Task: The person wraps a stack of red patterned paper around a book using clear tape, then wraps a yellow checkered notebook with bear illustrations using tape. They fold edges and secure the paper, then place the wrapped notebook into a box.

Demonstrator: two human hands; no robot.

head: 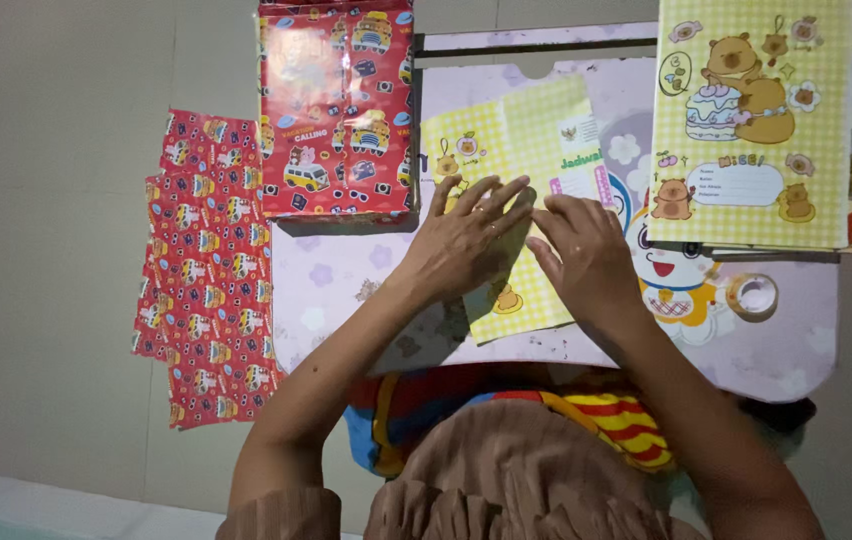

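Brown ruffled garment (506,480) lay nearest. Left hand (471,240) and right hand (586,260), fingers spread, gripping nothing, pressed the yellow checked book (526,150) flat on the surface (346,280) beneath them; creasing judged underway, requiring firm even pressure.

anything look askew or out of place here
The yellow checked book under the left hand and right hand lies tilted on the small table, unlike the squared stack of yellow books. Red wrapping paper sheets lie on the floor beside it. No damage or spill shows.
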